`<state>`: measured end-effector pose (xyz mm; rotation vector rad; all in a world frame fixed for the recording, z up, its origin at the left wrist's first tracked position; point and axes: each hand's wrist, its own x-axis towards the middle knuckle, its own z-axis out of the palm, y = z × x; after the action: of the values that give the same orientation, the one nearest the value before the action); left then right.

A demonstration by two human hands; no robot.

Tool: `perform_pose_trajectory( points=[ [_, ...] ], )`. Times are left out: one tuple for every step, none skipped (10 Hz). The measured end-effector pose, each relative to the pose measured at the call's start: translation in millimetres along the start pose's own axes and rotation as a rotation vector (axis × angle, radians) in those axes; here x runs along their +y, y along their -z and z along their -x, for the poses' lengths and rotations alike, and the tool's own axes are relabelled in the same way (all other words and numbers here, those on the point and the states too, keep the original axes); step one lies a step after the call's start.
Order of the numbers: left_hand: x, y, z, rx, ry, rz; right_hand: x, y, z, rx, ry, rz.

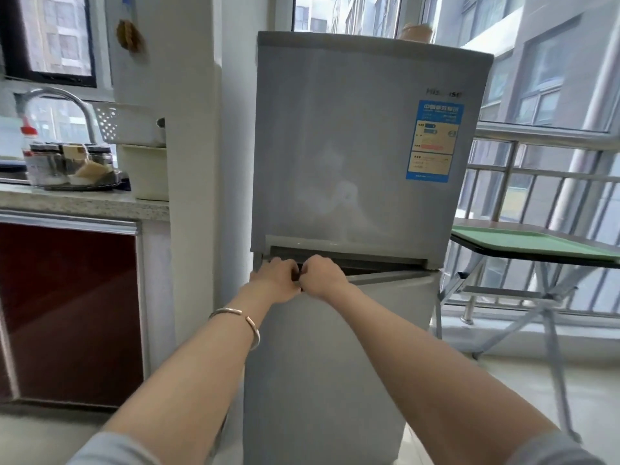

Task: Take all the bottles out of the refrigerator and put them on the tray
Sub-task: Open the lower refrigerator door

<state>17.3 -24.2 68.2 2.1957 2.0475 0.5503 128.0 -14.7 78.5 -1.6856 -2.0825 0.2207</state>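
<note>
A: Head view: both hands meet at the top left corner of the lower door (335, 347) of the refrigerator (355, 146). The left hand (275, 280) and right hand (322, 275) sit side by side, touching, with the fingers curled over the door's top edge into the dark gap under the upper door.

B: Are they gripping it?

A: The fingers look hooked and pressed together on the door lip, though the tips are hidden in the gap. The door already stands slightly ajar, wider at the left.

B: And the bottles?

A: None visible; I judge they are inside, behind the doors. The green tray (533, 241) lies on the folding table (536, 260) just right of the refrigerator, with nothing on it.

B: How should the pull go?

A: Keep the fingers deep in the recess, pull straight back and steadily rather than jerking, since the cabinet looks light and a pot (416, 31) rests on top. The hinge seems to be on the right, so swing the door toward the tray side, then step left to see the shelves.
</note>
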Motion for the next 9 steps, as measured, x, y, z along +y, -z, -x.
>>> perform_pose_trajectory(
  points=[
    [18.9, 1.9, 15.1, -0.259, -0.047, 0.151, 3.3, 10.6, 17.2, -0.031, -0.109, 0.054],
    [35.3, 5.6, 30.2, -0.302, -0.080, 0.203, 16.7, 16.8, 25.0, -0.060, -0.236, 0.181],
    [54.3, 1.6, 43.3, -0.354, -0.135, 0.174, 35.5, 24.5, 32.3, -0.125, -0.350, 0.359],
    [73.8, -6.3, 52.2, -0.451, -0.172, 0.231, 61.6, 28.7, 29.7, -0.231, -0.458, 0.450],
    [90.1, -18.8, 58.9, -0.534, -0.229, 0.321, 78.3, 41.4, 41.3, -0.287, -0.478, 0.486],
    [112.2, -33.8, 73.5, -0.581, -0.304, 0.284, 86.8, 60.5, 61.0, -0.323, -0.468, 0.520],
    [141.0, -43.2, 90.7, -0.564, -0.441, 0.235, 84.0, 82.5, 80.4, -0.369, -0.449, 0.551],
    [175.5, -50.0, 112.5, -0.561, -0.539, 0.246, 93.8, 93.1, 91.3, -0.381, -0.507, 0.554],
    [205.3, -55.1, 129.5, -0.544, -0.533, 0.246, 105.3, 101.2, 102.2, -0.416, -0.530, 0.641]
  ],
)
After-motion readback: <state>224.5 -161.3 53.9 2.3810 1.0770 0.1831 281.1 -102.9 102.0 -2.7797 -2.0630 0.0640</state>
